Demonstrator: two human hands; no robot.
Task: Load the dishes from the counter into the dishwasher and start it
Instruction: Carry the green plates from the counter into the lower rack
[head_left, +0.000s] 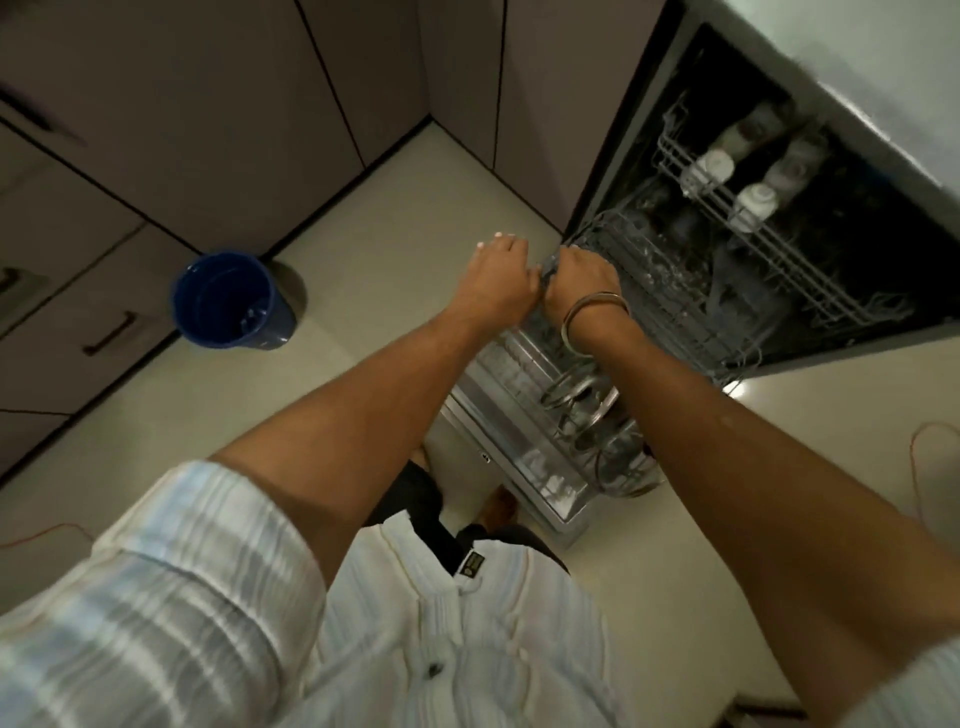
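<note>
Gripping the far corner rim of the grey wire lower rack (613, 332), right hand (582, 283) with fingers curled over the wire, metal bangle (592, 319) at wrist. Left hand (498, 278) close beside, knuckles bent, touching or nearly touching the same rim; whether actually holding wire, cannot tell. Rack drawn out over open stainless dishwasher door (498, 415), steel plates (582, 410) standing upright in tines near the front. Likely stiff but rattly, fairly heavy with metal load, rolling on runners; best held at the front rim with both hands, pushed evenly so plates stay upright. Upper wire rack (753, 228) inside the dark dishwasher cavity (857, 270), white cups (753, 205) upturned, fragile. Blue plastic bucket (234, 301) well apart on pale floor (363, 260).
</note>
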